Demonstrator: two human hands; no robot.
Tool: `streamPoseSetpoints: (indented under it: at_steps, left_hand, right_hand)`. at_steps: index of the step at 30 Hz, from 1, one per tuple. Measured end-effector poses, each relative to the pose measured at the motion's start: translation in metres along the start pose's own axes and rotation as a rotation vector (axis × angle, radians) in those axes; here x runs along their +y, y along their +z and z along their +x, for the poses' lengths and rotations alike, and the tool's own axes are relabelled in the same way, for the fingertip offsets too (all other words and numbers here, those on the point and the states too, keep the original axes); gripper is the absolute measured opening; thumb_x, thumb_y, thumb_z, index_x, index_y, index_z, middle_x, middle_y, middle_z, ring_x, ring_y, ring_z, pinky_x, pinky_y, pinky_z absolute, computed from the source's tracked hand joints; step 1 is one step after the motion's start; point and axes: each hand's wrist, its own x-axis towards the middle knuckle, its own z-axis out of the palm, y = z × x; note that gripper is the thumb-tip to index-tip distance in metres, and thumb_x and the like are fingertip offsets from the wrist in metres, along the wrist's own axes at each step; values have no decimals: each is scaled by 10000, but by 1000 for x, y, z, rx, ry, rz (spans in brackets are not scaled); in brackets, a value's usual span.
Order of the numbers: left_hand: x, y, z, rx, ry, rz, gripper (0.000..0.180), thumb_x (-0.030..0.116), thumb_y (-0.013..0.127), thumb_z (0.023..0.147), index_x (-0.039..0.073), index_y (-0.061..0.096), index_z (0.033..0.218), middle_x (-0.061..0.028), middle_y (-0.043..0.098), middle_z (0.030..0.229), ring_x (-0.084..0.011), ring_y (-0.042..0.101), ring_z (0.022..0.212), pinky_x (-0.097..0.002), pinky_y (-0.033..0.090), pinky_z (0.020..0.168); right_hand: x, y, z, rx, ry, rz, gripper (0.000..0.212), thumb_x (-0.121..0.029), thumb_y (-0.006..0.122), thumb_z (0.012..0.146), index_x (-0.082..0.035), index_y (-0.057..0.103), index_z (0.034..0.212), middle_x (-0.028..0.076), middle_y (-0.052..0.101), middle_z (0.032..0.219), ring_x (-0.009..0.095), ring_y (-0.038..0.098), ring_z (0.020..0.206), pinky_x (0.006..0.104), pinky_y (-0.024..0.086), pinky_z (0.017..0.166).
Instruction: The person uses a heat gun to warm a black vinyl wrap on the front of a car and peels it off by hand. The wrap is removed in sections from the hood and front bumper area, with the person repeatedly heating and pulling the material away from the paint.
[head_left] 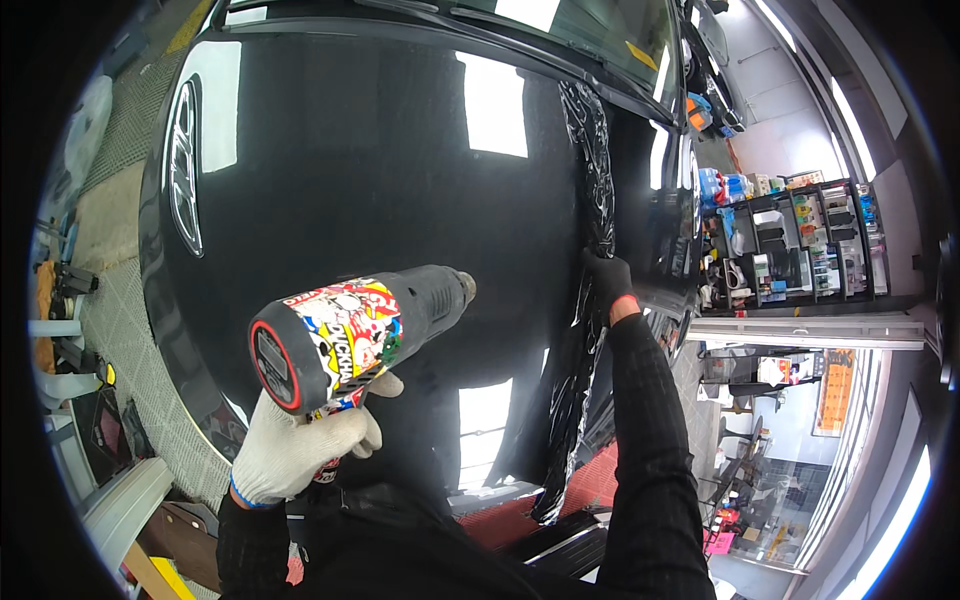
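My left hand (290,450), in a white knit glove, is wrapped round the handle of a heat gun (350,335). Its dark body is covered in colourful stickers, and the metal nozzle points to the upper right, above a glossy black car hood (400,210). A bunched, wrinkled strip of shiny black film (597,170) runs along the hood's right part, from near the windshield down to the near edge. My right hand (610,283), in a black glove, is closed at this strip about halfway along; its fingertips partly blend into the dark film.
The car's windshield (600,50) lies at the far side, and a chrome-trimmed lamp (186,170) sits at the hood's left edge. Shelves (790,250) full of bottles and boxes stand at the right. A grated floor (150,350) with assorted gear lies on the left.
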Motion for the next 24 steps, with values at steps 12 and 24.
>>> streamPoseSetpoints:
  at_steps: [12, 24]
  left_hand:
    - [3, -8, -3, -74, -85, 100, 495, -121, 631, 838, -94, 630, 1332, -272, 736, 1234, -217, 765, 822, -337, 622, 686]
    - [-9, -14, 0, -90, -46, 5, 525, -86, 696, 855, -101, 604, 1372, -279, 733, 1247, -217, 758, 821, -338, 624, 701]
  right_hand:
    - [-22, -2, -35, -68, -38, 69, 243, -244, 793, 964, -8, 735, 960, 16, 679, 750, 137, 605, 635, 340, 460, 615]
    - [-38, -3, -59, -61, -25, 86, 198, -252, 785, 988, -58, 761, 1018, -18, 665, 741, 88, 578, 574, 296, 406, 527]
